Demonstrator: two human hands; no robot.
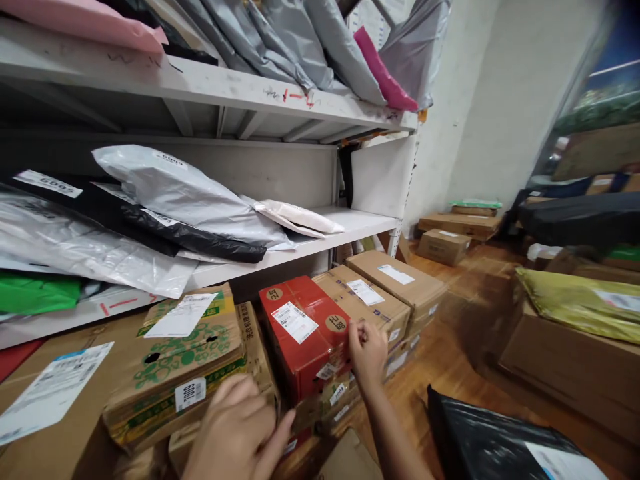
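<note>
My right hand point(367, 350) pinches the near right corner of the red box point(304, 337) (white label on top), fingers together on its edge, below the shelf point(350, 227). My left hand point(240, 430) rests half-curled against the green-printed carton point(180, 363), gripping nothing.

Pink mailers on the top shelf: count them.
2. One pale pink mailer lies flat at the shelf's left end; one magenta mailer leans against the grey bags at the right end. The grey bags may hide more.
</note>
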